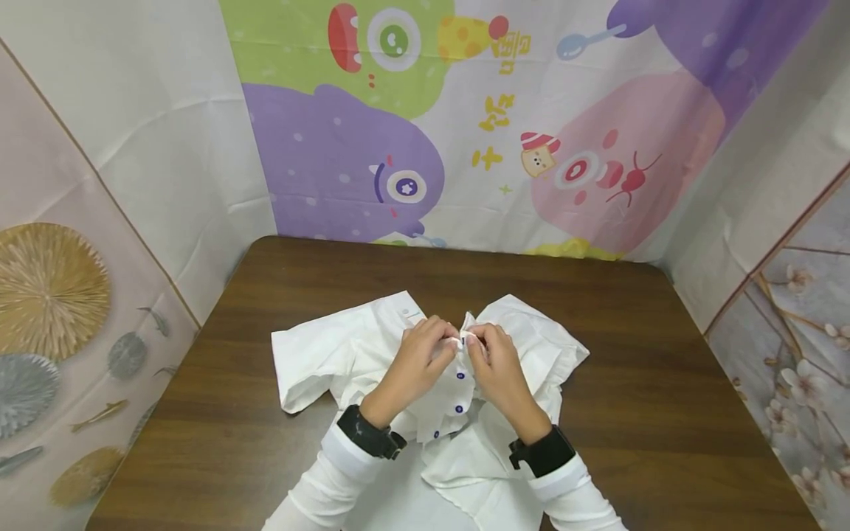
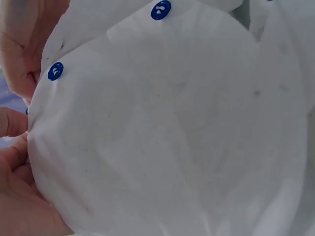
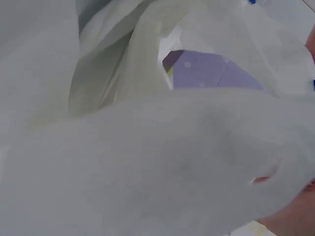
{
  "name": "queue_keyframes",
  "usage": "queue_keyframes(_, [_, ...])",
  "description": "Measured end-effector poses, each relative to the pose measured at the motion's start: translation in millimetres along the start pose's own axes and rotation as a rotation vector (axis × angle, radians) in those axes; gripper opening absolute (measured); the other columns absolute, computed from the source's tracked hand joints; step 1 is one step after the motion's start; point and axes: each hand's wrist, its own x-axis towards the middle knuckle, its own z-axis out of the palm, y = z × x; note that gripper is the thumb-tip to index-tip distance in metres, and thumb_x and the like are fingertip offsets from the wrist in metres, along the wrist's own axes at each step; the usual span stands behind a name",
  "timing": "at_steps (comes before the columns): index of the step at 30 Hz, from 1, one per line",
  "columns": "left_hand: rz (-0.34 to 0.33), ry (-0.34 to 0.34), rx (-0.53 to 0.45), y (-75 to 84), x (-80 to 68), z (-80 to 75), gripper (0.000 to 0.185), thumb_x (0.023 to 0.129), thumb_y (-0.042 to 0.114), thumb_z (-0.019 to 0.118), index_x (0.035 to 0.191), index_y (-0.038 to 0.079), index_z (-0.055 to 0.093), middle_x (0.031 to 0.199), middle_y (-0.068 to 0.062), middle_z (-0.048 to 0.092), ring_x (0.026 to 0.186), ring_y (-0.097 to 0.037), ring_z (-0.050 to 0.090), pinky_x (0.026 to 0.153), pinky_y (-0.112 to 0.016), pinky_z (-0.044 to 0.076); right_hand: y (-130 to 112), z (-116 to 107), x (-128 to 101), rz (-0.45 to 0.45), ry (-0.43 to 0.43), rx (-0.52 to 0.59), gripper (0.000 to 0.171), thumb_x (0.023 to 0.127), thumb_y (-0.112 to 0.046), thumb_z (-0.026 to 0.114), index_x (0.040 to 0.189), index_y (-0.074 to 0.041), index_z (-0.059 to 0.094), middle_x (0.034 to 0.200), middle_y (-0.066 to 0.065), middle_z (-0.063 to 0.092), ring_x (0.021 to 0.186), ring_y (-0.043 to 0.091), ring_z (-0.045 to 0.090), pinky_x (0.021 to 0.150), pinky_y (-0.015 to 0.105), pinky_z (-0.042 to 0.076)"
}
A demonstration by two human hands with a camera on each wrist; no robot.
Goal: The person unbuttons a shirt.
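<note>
A white shirt (image 1: 332, 354) with small blue buttons (image 1: 460, 376) lies spread on the brown table (image 1: 664, 383). Both hands meet at the top of its button strip near the collar. My left hand (image 1: 425, 354) pinches the left edge of the placket, and my right hand (image 1: 488, 358) pinches the right edge beside it. In the left wrist view the white cloth (image 2: 167, 128) fills the frame, with two blue buttons (image 2: 55, 71) and fingers (image 2: 15, 123) at the left edge. White fabric (image 3: 147, 162) covers the right wrist view.
Printed cloth walls close in the table: a cartoon monster backdrop (image 1: 412, 133) behind, patterned panels at the left (image 1: 60, 295) and right (image 1: 797, 317). Bare tabletop lies around the shirt on the far side and to the right.
</note>
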Motion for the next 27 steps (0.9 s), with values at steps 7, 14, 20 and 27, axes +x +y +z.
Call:
queue_keyframes(7, [-0.001, 0.037, -0.053, -4.8, -6.0, -0.1, 0.008, 0.089, 0.010, 0.055, 0.093, 0.006, 0.061, 0.091, -0.006, 0.060, 0.090, -0.021, 0.056, 0.080, -0.038, 0.041, 4, -3, -4, 0.137, -0.016, 0.078, 0.009, 0.090, -0.009, 0.054, 0.094, -0.002, 0.058, 0.083, 0.009, 0.057, 0.078, 0.016, 0.048, 0.072, 0.028, 0.040])
queue_keyframes(14, [-0.062, 0.011, -0.122, -11.2, -17.6, -8.7, 0.006, 0.087, 0.008, 0.062, 0.092, 0.007, 0.064, 0.090, -0.005, 0.061, 0.088, -0.017, 0.058, 0.079, -0.030, 0.048, 11, -14, -13, 0.094, -0.011, 0.014, 0.009, 0.079, -0.003, 0.063, 0.082, -0.006, 0.055, 0.077, 0.003, 0.054, 0.070, 0.011, 0.046, 0.063, 0.023, 0.039])
queue_keyframes(20, [-0.087, -0.044, -0.079, -20.8, -32.6, -13.3, 0.007, 0.079, 0.005, 0.068, 0.085, 0.009, 0.067, 0.084, -0.003, 0.061, 0.077, -0.016, 0.055, 0.071, -0.027, 0.047, 21, -20, -29, 0.090, -0.123, -0.095, 0.014, 0.075, -0.001, 0.063, 0.079, -0.008, 0.051, 0.067, -0.002, 0.043, 0.063, 0.007, 0.040, 0.057, 0.021, 0.035])
queue_keyframes(27, [-0.118, -0.255, -0.022, -30.7, -52.8, -16.7, 0.005, 0.080, 0.007, 0.068, 0.083, 0.009, 0.065, 0.077, 0.001, 0.058, 0.070, -0.010, 0.054, 0.062, -0.020, 0.045, 37, -25, -44, 0.111, -0.399, -0.085, 0.013, 0.078, -0.005, 0.065, 0.079, -0.010, 0.053, 0.066, -0.005, 0.047, 0.062, 0.001, 0.041, 0.055, 0.018, 0.037])
